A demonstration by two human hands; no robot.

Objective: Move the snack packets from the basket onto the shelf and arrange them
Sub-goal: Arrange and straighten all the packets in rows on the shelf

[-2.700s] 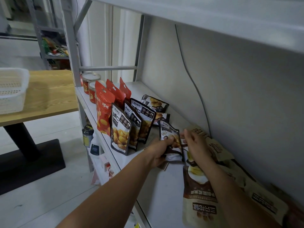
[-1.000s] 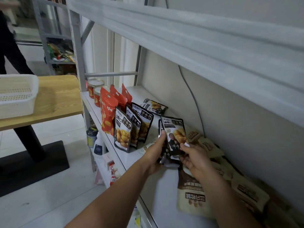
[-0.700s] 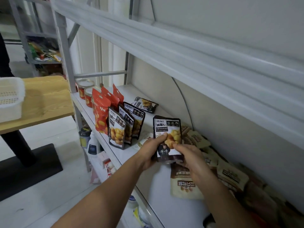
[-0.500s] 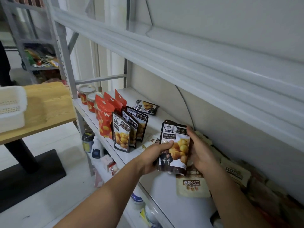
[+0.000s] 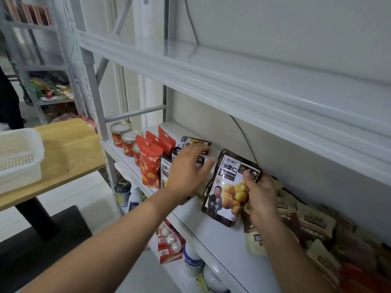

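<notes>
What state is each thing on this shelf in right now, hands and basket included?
Chestnut packet: held upright, slightly tilted.
Right hand: grips that packet by its edge.
Left hand: open, fingers spread.
Dark packets: standing in a row, partly behind that open hand.
Red packets: standing upright.
Jars: upright, lids on.
Brown packets: lying flat in a heap.
Basket: upright on the table.

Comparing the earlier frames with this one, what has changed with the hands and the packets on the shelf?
The left hand has let go of the chestnut packet and moved left, over the row of standing dark packets. The right hand now holds that packet alone, upright. The red packets, jars, white basket and flat brown packets stayed put.
</notes>
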